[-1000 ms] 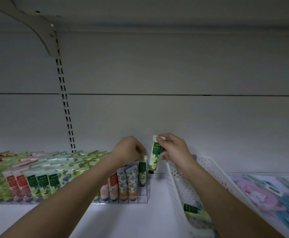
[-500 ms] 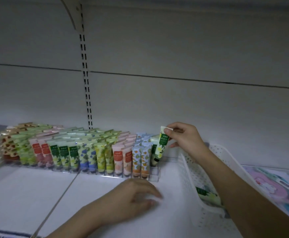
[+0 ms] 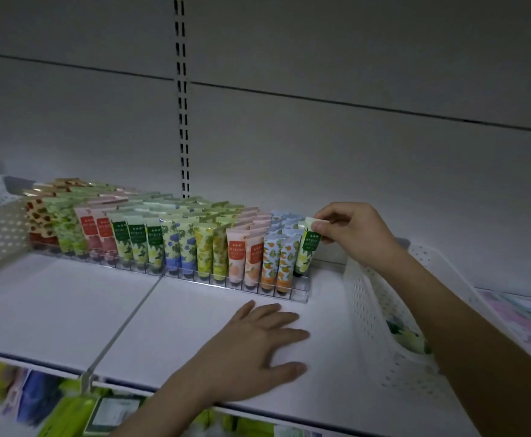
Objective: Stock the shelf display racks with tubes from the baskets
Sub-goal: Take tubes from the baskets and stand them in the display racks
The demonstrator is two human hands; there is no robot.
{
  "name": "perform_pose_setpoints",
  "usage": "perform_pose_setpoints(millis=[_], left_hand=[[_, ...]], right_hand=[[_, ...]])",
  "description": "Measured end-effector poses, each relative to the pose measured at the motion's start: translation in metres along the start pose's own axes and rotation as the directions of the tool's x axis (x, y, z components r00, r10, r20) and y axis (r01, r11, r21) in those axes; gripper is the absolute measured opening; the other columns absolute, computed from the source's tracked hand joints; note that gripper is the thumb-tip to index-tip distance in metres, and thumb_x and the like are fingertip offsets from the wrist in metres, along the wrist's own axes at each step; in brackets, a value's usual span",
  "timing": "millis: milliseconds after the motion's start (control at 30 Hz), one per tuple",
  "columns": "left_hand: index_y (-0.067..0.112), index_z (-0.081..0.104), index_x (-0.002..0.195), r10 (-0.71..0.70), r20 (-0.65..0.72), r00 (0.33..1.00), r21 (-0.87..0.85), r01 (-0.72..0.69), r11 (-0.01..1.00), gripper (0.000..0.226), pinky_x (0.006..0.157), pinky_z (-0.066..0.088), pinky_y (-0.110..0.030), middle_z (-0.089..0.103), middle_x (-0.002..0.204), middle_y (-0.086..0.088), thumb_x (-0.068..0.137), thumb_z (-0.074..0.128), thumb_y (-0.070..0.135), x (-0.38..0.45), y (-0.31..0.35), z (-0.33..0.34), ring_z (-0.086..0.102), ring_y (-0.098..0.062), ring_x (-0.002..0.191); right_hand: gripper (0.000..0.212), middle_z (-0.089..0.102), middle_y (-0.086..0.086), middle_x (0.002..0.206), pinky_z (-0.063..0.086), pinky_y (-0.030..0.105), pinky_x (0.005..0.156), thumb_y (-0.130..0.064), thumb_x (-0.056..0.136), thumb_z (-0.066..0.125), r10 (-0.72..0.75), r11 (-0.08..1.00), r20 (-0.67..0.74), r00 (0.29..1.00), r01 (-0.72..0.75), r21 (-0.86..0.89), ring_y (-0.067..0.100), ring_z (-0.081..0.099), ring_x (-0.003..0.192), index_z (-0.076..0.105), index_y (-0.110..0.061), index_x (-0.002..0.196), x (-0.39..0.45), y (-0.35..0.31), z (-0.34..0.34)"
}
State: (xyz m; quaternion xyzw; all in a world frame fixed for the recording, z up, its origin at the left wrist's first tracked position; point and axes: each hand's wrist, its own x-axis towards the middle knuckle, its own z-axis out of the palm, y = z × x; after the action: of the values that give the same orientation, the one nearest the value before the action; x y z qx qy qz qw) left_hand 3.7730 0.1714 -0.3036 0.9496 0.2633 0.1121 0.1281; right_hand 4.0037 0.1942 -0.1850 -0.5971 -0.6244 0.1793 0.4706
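Location: retail shop, shelf aisle.
A white shelf [image 3: 68, 316] on a slotted upright [image 3: 182, 121] carried a clear rack [image 3: 298, 291] of sorted tubes [image 3: 235, 257].

No legible text anywhere. Tubes in the display rack [image 3: 175, 275] carried small label panels: red on the pink and peach tubes [image 3: 236, 247], dark green on the white-flower tubes [image 3: 137, 232]. Print on them was too small and blurred to read. Same for the green panel on the tube [image 3: 309, 244] pinched by the right hand [image 3: 350, 230].
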Motion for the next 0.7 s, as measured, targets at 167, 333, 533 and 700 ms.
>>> perform_pose_setpoints(millis=[167, 333, 533, 700], left_hand=[[0.052, 0.029, 0.143, -0.005, -0.005, 1.0, -0.011, 0.005, 1.0, 0.062, 0.12, 0.002, -0.036, 0.024, 0.155, 0.025, 0.086, 0.031, 0.077, 0.0003, -0.0006, 0.0011, 0.009, 0.001, 0.145], [0.052, 0.03, 0.143, -0.006, -0.01, 1.0, -0.011, 0.006, 1.0, 0.062, 0.12, 0.004, -0.036, 0.024, 0.155, 0.026, 0.086, 0.03, 0.077, 0.0001, 0.0002, 0.0007, 0.008, 0.003, 0.144], [0.052, 0.029, 0.143, -0.005, -0.012, 1.0, 0.004, 0.005, 1.0, 0.062, 0.12, 0.004, -0.037, 0.023, 0.155, 0.026, 0.087, 0.028, 0.077, -0.0002, -0.0002, 0.0018, 0.008, 0.002, 0.144], [0.052, 0.03, 0.143, -0.003, -0.024, 1.0, -0.003, 0.003, 1.0, 0.062, 0.12, 0.005, -0.037, 0.025, 0.154, 0.025, 0.086, 0.028, 0.077, 0.0008, -0.0005, 0.0029, 0.009, 0.001, 0.144]], right_hand=[[0.019, 0.073, 0.014, 0.08, 0.061, 0.029, 0.069, -0.004, 0.084, 0.073, -0.002, 0.999, -0.027, 1.0, 0.001, -0.038, 0.023, 0.068, 0.072, 0.072, -0.021, 0.075, 0.0011, 0.0018, -0.0001], [0.022, 0.073, 0.011, 0.079, 0.061, 0.034, 0.073, -0.006, 0.085, 0.073, 0.001, 0.997, -0.054, 0.999, -0.005, -0.074, 0.03, 0.07, 0.075, 0.071, -0.025, 0.074, 0.0043, 0.0053, 0.0015], [0.028, 0.073, 0.004, 0.082, 0.06, 0.026, 0.071, -0.004, 0.088, 0.068, -0.012, 0.992, -0.031, 0.999, 0.008, -0.123, 0.021, 0.071, 0.078, 0.07, -0.029, 0.076, 0.004, 0.0074, 0.0041], [0.02, 0.073, 0.003, 0.089, 0.058, 0.042, 0.085, -0.008, 0.09, 0.067, 0.055, 0.959, 0.109, 0.993, -0.022, -0.283, 0.02, 0.071, 0.082, 0.073, -0.025, 0.083, 0.003, 0.0084, 0.0079]])
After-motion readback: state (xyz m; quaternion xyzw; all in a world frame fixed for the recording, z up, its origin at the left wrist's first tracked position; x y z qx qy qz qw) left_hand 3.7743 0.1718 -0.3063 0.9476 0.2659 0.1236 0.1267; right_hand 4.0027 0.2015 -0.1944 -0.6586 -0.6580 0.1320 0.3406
